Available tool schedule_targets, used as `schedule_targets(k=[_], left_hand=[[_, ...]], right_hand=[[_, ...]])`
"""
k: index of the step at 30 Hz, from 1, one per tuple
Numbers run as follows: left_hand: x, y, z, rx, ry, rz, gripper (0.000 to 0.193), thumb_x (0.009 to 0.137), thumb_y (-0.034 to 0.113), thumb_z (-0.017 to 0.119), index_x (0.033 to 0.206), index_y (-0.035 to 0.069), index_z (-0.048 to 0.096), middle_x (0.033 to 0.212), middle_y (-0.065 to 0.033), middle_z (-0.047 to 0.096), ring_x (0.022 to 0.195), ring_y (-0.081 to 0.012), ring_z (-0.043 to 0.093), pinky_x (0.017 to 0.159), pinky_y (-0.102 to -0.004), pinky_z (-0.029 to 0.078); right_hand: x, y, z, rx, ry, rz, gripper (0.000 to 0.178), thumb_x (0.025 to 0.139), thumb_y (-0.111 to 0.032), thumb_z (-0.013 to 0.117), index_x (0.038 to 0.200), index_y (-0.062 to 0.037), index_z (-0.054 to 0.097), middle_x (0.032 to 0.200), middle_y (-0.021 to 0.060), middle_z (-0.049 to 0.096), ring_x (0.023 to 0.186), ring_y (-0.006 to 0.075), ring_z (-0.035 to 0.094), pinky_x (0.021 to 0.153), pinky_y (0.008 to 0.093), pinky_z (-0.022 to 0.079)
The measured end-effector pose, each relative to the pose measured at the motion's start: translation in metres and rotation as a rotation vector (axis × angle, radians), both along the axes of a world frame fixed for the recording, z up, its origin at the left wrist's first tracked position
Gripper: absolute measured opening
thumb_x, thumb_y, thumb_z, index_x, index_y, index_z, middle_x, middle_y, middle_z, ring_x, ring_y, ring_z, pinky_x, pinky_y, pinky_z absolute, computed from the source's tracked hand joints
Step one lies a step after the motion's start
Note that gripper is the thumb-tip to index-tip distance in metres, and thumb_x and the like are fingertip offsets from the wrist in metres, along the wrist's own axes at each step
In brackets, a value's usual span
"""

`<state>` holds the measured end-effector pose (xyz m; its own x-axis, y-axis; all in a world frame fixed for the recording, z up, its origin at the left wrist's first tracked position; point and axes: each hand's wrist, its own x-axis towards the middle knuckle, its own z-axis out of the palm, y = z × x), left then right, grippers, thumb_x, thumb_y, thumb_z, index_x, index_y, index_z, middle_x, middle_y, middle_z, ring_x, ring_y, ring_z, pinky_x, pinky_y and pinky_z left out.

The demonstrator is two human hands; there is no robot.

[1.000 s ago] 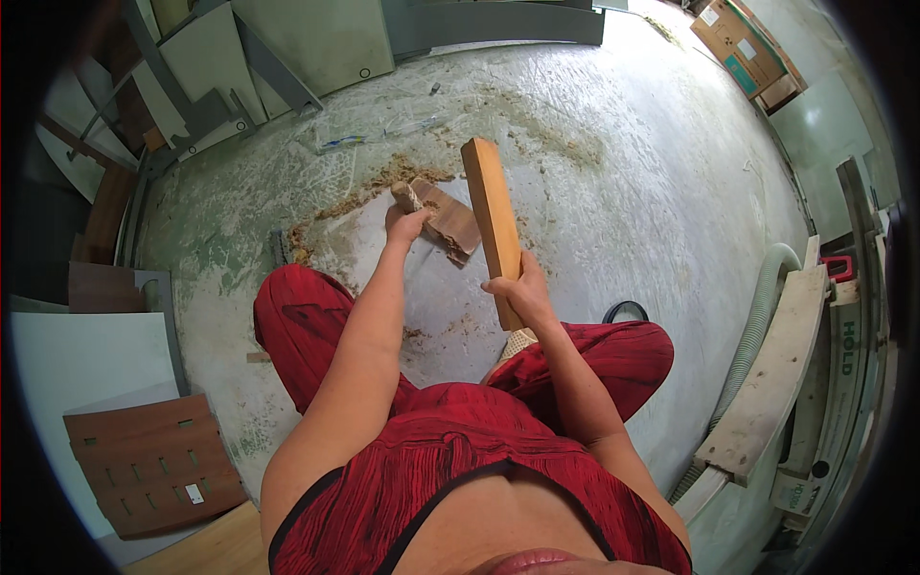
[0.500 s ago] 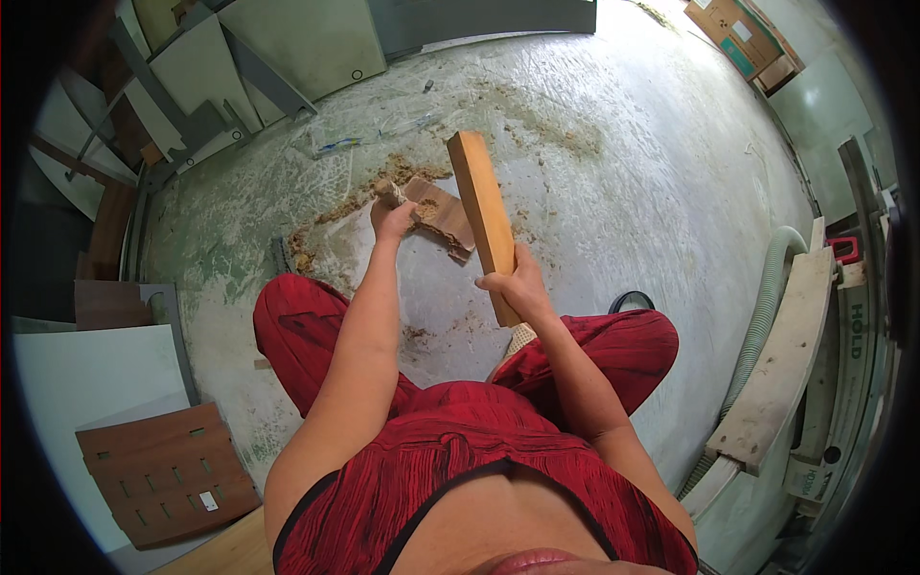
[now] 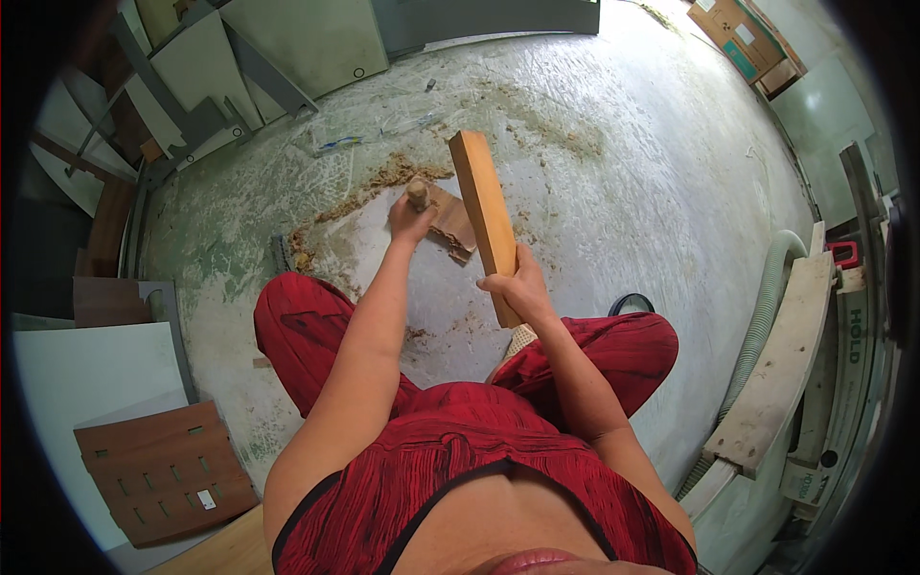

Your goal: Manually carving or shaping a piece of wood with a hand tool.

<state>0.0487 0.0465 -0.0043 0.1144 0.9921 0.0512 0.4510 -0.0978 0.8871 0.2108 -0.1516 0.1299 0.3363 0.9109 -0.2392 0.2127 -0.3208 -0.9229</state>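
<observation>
**Stiff wooden bar [image 3: 487, 216], best gripped at its near end**

The bar is held up at a slant over the concrete floor [image 3: 632, 211], its far end pointing away from the person. The right hand [image 3: 518, 289] is wrapped round the near end, thumb across the upper face. It looks like solid timber: rigid, fairly heavy toward the free end, unlikely to break. Its flat, smooth-looking sides could twist in a loose hold, so a full wrap with the thumb across suits it.

The left hand [image 3: 412, 222] is closed around a round-ended handle [image 3: 417, 190], beside a brown board [image 3: 454, 220] lying on the floor. What the handle carries below the fist is hidden, so I can't say how it is weighted. The board's edge is ragged and probably crumbly; its flat face should be firmer to hold. Loose brown debris [image 3: 402, 172] lies just beyond.
</observation>
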Motion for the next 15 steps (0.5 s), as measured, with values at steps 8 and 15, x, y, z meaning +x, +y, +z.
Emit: schedule_targets(k=[8,15], left_hand=[[0.041,-0.047,0.013,0.334,0.28,-0.209,0.028,0.068,0.01,0.072,0.095,0.012,0.063,0.082,-0.0122,0.063,0.081,-0.0357,0.064,0.072,-0.0443,0.051],[0.055,-0.065,0.005,0.225,0.413,-0.312,0.031,0.07,0.009,0.073,0.096,0.015,0.057,0.099,-0.013,0.055,0.1,-0.0367,0.057,0.082,-0.0471,0.049]], right_hand=[[0.0,-0.009,0.008,0.128,-0.046,-0.096,0.058,0.061,-0.013,0.077,0.111,0.0007,0.052,0.09,0.0074,0.057,0.081,0.0178,0.056,0.073,0.0305,0.046],[0.009,-0.024,-0.006,0.162,0.013,-0.103,0.061,0.062,-0.011,0.076,0.117,-0.0019,0.048,0.094,0.0057,0.055,0.083,0.0164,0.055,0.075,0.03,0.047]])
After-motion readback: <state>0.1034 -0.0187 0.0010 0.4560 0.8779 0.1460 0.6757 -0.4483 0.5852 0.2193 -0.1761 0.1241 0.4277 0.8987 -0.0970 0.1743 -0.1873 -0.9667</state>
